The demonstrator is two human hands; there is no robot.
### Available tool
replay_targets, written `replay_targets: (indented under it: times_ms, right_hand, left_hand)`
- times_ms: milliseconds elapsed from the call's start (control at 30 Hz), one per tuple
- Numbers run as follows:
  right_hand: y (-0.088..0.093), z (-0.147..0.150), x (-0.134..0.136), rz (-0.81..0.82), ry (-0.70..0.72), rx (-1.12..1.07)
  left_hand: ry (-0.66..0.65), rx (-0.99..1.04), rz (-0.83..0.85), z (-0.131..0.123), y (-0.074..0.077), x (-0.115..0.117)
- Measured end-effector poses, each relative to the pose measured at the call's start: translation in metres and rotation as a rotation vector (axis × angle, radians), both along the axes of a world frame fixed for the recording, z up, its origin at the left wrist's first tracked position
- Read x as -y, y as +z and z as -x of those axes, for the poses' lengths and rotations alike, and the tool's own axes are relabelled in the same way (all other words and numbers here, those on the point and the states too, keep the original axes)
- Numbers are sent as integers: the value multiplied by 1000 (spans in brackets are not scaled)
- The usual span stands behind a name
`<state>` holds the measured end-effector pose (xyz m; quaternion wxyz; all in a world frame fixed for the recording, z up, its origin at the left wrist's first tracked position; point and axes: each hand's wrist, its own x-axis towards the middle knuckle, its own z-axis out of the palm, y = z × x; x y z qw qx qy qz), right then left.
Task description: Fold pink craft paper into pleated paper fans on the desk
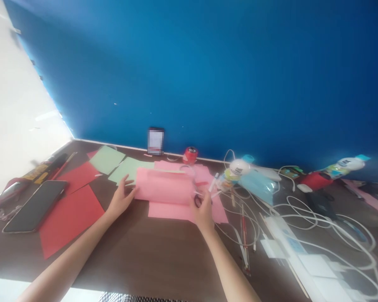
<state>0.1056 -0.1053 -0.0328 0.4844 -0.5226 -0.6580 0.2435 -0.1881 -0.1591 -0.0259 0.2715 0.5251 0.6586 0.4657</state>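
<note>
A pink sheet of paper [165, 185], bent over into a curved fold, lies in front of me on other flat pink sheets [168, 210]. At its left end is my left hand [122, 200], fingers spread, with the thumb at the paper's edge. My right hand [204, 210] is at the opposite end, thumb against the edge and fingers curled; its grip is partly hidden. Dark loops like scissor handles [198, 201] show between its thumb and forefinger. A white stick-like item [213, 182] is just beyond that hand.
Green sheets [107, 159] and red sheets [72, 218] lie leftward, with a phone [34, 206]. A red tape dispenser-like object [190, 155] stands by the blue wall [189, 75]. White glue-like bottles [239, 166], tangled cables [302, 216] and a power strip [297, 247] crowd the right side.
</note>
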Motion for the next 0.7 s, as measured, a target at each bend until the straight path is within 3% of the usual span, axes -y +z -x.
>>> replay_targets:
  times_ms: [133, 233, 333, 400, 700]
  right_hand:
    - [4, 5, 7, -330, 19, 276]
    - [6, 10, 12, -461, 125, 529]
    - [4, 16, 15, -391, 207, 682]
    - [2, 18, 16, -316, 248, 736]
    - [0, 18, 14, -74, 328, 840]
  left_hand:
    - [157, -309, -245, 0, -7, 0]
    - [79, -575, -427, -3, -6, 4]
    - [-227, -768, -444, -9, -5, 6]
    - [-348, -857, -368, -14, -7, 7]
    - [-429, -932, -119, -17, -17, 3]
